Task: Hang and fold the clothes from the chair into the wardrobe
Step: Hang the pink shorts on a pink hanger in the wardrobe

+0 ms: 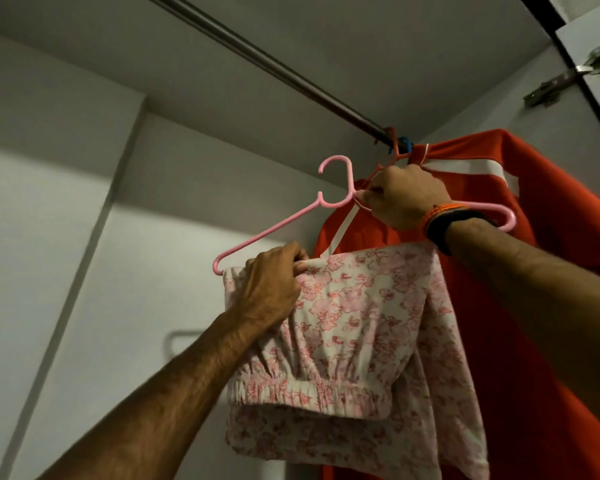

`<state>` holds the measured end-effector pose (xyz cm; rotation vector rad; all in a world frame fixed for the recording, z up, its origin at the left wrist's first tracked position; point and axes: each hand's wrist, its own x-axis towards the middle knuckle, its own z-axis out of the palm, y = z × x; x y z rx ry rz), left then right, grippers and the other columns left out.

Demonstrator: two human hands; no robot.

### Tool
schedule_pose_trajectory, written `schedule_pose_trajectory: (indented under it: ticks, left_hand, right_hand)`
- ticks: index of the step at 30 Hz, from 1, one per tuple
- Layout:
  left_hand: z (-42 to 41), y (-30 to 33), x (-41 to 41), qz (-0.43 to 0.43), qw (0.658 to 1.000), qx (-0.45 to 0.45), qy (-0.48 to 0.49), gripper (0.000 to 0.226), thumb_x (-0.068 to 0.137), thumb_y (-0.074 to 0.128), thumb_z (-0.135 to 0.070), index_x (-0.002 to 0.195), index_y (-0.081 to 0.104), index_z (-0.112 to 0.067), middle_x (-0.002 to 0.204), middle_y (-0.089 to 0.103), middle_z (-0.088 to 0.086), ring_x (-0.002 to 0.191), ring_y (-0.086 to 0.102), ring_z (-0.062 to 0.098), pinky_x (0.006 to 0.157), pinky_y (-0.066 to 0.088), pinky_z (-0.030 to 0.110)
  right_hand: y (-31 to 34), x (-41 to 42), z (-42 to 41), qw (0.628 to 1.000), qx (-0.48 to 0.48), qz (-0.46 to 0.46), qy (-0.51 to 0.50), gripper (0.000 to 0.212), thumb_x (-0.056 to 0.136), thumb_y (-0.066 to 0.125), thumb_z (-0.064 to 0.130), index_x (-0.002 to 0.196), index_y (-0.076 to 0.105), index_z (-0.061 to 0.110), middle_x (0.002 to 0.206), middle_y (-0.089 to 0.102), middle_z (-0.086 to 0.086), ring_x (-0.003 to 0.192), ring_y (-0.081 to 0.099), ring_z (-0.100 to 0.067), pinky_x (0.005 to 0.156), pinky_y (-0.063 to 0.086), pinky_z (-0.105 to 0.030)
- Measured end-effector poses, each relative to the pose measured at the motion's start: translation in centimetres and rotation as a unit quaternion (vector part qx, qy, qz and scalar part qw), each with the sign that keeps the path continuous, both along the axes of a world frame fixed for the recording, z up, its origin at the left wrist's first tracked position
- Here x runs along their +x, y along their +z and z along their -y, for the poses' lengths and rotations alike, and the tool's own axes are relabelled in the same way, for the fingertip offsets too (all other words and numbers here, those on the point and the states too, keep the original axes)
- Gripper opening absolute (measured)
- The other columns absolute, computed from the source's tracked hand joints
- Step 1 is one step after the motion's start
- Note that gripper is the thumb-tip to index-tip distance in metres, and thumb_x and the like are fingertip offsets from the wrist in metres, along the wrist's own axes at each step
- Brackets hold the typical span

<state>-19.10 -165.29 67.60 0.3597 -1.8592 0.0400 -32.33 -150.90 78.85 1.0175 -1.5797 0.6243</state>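
Observation:
A pink plastic hanger [278, 223] is held up inside the wardrobe, below the dark metal rail [278, 67]. Pink floral trousers [357, 341] are draped over its lower bar, waistband folded down in front. My left hand [271, 289] grips the bar and the cloth near the hanger's left end. My right hand [406, 199] grips the hanger at its neck, just right of the hook, which points up and does not touch the rail. Behind hangs a red garment with white stripes [534, 237] on a red hanger hooked over the rail.
White wardrobe walls and ceiling surround the rail. A metal door hinge [575, 74] sits on the open door at the upper right. A blue hook [405, 144] is on the rail beside the red hanger. The rail runs bare to the upper left.

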Motion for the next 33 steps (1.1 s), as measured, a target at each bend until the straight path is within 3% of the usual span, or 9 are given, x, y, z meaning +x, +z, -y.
schedule_pose_trajectory:
  ticks: [4, 9, 14, 16, 19, 23, 25, 31, 33]
  left_hand:
    - [1.5, -0.5, 2.6, 0.045, 0.996, 0.037, 0.072, 0.004, 0.097, 0.059, -0.020, 0.098, 0.062, -0.022, 0.101, 0.070, -0.001, 0.095, 0.063, 0.020, 0.094, 0.051, 0.040]
    - [2.0, -2.1, 5.7, 0.108, 0.985, 0.085, 0.105, 0.019, 0.094, 0.064, -0.020, 0.113, 0.066, -0.019, 0.116, 0.069, -0.002, 0.108, 0.062, 0.015, 0.101, 0.047, 0.031]
    - [0.0, -4.1, 8.6, 0.140, 0.981, 0.127, 0.034, 0.022, 0.094, 0.063, -0.012, 0.113, 0.071, -0.018, 0.117, 0.069, -0.004, 0.107, 0.063, 0.010, 0.102, 0.047, 0.028]
    - [-1.0, -5.4, 9.6, 0.183, 0.973, 0.141, 0.012, 0.025, 0.087, 0.070, -0.011, 0.109, 0.073, -0.023, 0.114, 0.070, -0.008, 0.106, 0.064, 0.007, 0.102, 0.050, 0.031]
    - [-2.5, -7.9, 10.6, 0.219, 0.963, 0.149, 0.037, 0.047, 0.079, 0.079, -0.014, 0.122, 0.066, -0.027, 0.126, 0.065, -0.009, 0.114, 0.059, 0.008, 0.098, 0.048, 0.025]
    - [-4.2, -11.1, 12.0, 0.195, 0.967, 0.123, 0.106, 0.070, 0.074, 0.084, -0.037, 0.137, 0.053, -0.034, 0.140, 0.053, -0.013, 0.126, 0.048, 0.007, 0.103, 0.039, 0.026]
    - [-5.1, -12.2, 12.2, 0.172, 0.970, 0.094, 0.146, 0.067, 0.073, 0.083, -0.043, 0.134, 0.056, -0.033, 0.137, 0.054, -0.013, 0.124, 0.048, 0.006, 0.107, 0.040, 0.030]
    - [-9.1, -14.2, 11.8, 0.116, 0.938, 0.128, 0.302, 0.031, 0.090, 0.065, -0.043, 0.111, 0.069, -0.021, 0.109, 0.069, -0.003, 0.098, 0.065, 0.015, 0.088, 0.054, 0.034]
    - [-10.3, -14.4, 12.4, 0.074, 0.931, 0.132, 0.333, 0.023, 0.092, 0.064, -0.039, 0.103, 0.069, -0.019, 0.098, 0.070, -0.002, 0.088, 0.067, 0.015, 0.085, 0.055, 0.032]
  right_hand:
    - [-0.1, 1.2, -0.3, 0.970, 0.163, 0.116, 0.140, 0.023, 0.100, 0.053, 0.017, 0.093, 0.072, 0.006, 0.078, 0.075, -0.004, 0.062, 0.072, -0.021, 0.051, 0.056, -0.026]
    - [-2.7, 5.0, 2.6, 0.915, 0.213, 0.214, 0.269, 0.018, 0.099, 0.053, 0.006, 0.091, 0.066, -0.003, 0.073, 0.074, -0.008, 0.062, 0.073, -0.022, 0.046, 0.055, -0.025]
    - [-5.8, 8.1, 6.1, 0.856, 0.233, 0.320, 0.333, 0.016, 0.100, 0.051, 0.005, 0.097, 0.062, -0.006, 0.071, 0.072, -0.010, 0.055, 0.070, -0.018, 0.047, 0.057, -0.026]
    - [-7.2, 9.0, 7.5, 0.837, 0.228, 0.354, 0.350, 0.017, 0.099, 0.053, 0.006, 0.094, 0.064, -0.005, 0.064, 0.072, -0.007, 0.062, 0.072, -0.018, 0.056, 0.060, -0.027]
    - [-8.7, 10.2, 8.8, 0.808, 0.204, 0.398, 0.384, 0.014, 0.097, 0.056, 0.008, 0.095, 0.066, -0.003, 0.076, 0.075, -0.008, 0.079, 0.074, -0.020, 0.077, 0.061, -0.032]
    - [-10.6, 11.6, 9.6, 0.681, 0.162, 0.506, 0.504, 0.012, 0.098, 0.045, -0.002, 0.091, 0.055, -0.003, 0.072, 0.067, -0.015, 0.043, 0.063, -0.015, 0.044, 0.054, -0.021]
    - [-11.6, 12.5, 10.2, 0.603, 0.156, 0.546, 0.561, 0.014, 0.098, 0.042, -0.006, 0.102, 0.055, -0.006, 0.072, 0.062, -0.017, 0.036, 0.059, -0.016, 0.038, 0.050, -0.020]
    - [-14.1, 15.5, 11.0, 0.385, 0.173, 0.600, 0.679, 0.032, 0.098, 0.032, -0.012, 0.128, 0.045, -0.012, 0.088, 0.055, -0.022, 0.065, 0.061, -0.025, 0.037, 0.051, -0.022]
    - [-14.9, 16.9, 11.1, 0.345, 0.196, 0.605, 0.690, 0.032, 0.097, 0.034, -0.013, 0.127, 0.045, -0.012, 0.092, 0.054, -0.022, 0.071, 0.060, -0.024, 0.042, 0.055, -0.025]
